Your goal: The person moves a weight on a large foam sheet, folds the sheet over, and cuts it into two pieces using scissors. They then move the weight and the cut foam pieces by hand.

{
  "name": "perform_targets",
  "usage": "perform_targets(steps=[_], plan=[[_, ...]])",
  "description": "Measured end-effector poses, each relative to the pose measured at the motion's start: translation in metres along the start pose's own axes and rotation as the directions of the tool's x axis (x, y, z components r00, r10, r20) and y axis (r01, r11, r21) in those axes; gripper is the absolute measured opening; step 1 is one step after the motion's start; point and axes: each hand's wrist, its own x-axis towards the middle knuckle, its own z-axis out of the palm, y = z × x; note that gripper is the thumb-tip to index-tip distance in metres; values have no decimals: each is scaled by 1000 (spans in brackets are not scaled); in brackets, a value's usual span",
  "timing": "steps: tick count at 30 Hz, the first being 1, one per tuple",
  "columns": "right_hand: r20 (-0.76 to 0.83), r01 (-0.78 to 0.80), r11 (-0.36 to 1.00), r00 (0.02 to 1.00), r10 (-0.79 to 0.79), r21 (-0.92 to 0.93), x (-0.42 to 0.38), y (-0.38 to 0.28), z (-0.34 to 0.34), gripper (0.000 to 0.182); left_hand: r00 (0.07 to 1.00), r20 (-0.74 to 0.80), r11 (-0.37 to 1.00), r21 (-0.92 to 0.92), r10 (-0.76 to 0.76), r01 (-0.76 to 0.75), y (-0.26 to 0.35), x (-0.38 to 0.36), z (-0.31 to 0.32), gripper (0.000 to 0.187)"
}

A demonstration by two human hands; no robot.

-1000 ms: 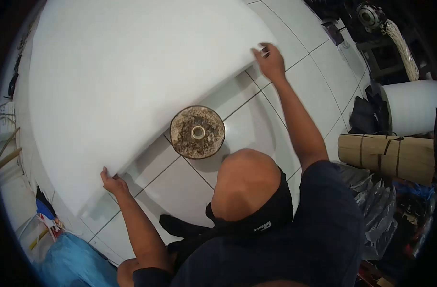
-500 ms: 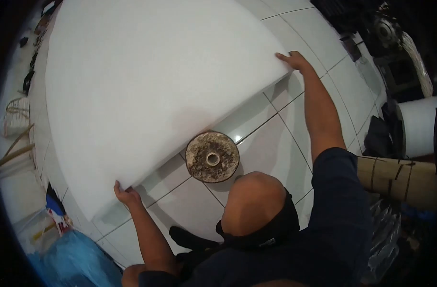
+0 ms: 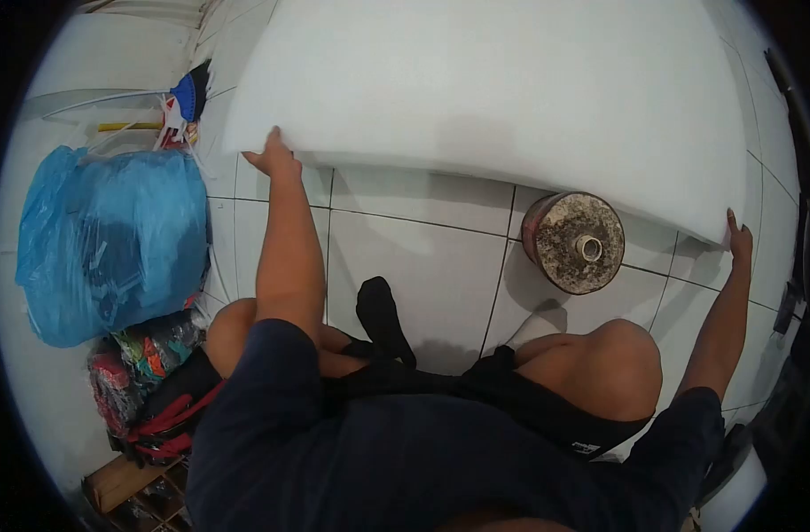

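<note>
A wide white sheet (image 3: 476,97), thick like foam, stretches away in front of me, its near edge raised off the floor. My left hand (image 3: 276,158) is at the sheet's near left corner, thumb on top and the other fingers partly hidden at the edge. Out at the near right corner, my right hand (image 3: 739,239) is closed on the edge, one digit lying on the upper face. Between my knees and the sheet stands a round, crusted brown can (image 3: 575,241) with a short pale ring at its centre. It is closer to my right hand.
White floor tiles (image 3: 414,257) lie under my feet. A blue plastic bag (image 3: 112,239) stands at the left, with a blue object (image 3: 189,96) behind it. Wrapped colourful packets (image 3: 152,350) and a wooden compartment box (image 3: 125,483) sit at lower left. Dark items line the right side.
My view has turned left and shifted, so the sheet's edge now runs nearly level and the can appears further right. Both hands stay at the sheet's corners. My legs have come into view.
</note>
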Motion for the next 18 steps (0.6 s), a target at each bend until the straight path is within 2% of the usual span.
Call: perform_targets(steps=[1, 2, 3, 4, 5, 6, 7, 8, 9, 10, 11, 12, 13, 14, 16, 17, 18], plan=[[-2, 0, 1000, 1000, 0, -9, 2, 1, -1, 116, 984, -63, 971, 160, -169, 177, -16, 5, -9, 86], [-27, 2, 998, 1000, -4, -57, 6, 1, 2, 114, 936, -147, 885, 304, -320, 351, -22, 7, -12, 90], [-60, -2, 995, 998, -4, -101, 12, 2, 3, 112, 934, -139, 884, 302, -330, 357, -25, 16, -7, 90], [-15, 61, 997, 998, -62, -48, 10, 0, -2, 107, 944, -224, 818, 476, -242, 323, -24, 21, 1, 94], [-19, 52, 997, 998, -54, -65, 8, -2, -5, 107, 947, -290, 711, 637, -139, 299, -22, 18, 6, 98], [20, 35, 999, 999, -35, -28, 7, -4, -5, 104, 960, -275, 488, 833, -45, 261, 0, -2, 20, 97], [55, 16, 1000, 998, -17, 13, 6, -6, -5, 101, 987, -104, 324, 944, 123, 59, 0, -10, 20, 94], [46, 6, 1000, 999, -6, 1, 5, -6, -6, 101, 962, 102, 124, 983, 253, -137, 5, -25, 23, 92], [22, 9, 1000, 1000, -9, 11, 5, -7, -6, 100, 867, 398, 56, 900, 300, -433, 6, -46, 24, 92], [4, 12, 1000, 1000, -12, 22, 3, -9, -4, 100, 683, 653, -25, 728, 326, -685, 9, -81, 33, 93], [6, -1, 1000, 1000, 1, 13, -4, -11, -3, 100, 504, 818, -88, 544, 277, -834, -8, -104, 38, 91], [48, -10, 1000, 999, 9, 17, -10, -16, -7, 101, 309, 947, 137, 295, 94, -946, -17, -126, 43, 91], [82, -13, 1000, 997, 11, 25, -8, -22, -15, 102, 91, 996, 68, 92, -26, -993, -11, -155, 49, 91], [73, -20, 1000, 997, 19, 17, 6, -14, -12, 102, -126, 979, 22, -124, -157, -992, -2, -176, 52, 90], [-14, -36, 987, 999, 34, -154, 22, 2, -3, 100, -134, 978, 65, -125, -163, -990, -29, -176, 48, 89], [-21, -41, 986, 999, 38, -162, 7, -10, -11, 100, -133, 976, 97, -117, -171, -988, -41, -175, 47, 87], [-246, -86, 958, 969, 16, -273, -21, -36, -14, 93, -132, 980, 75, -122, -150, -990, -45, -177, 43, 83]])
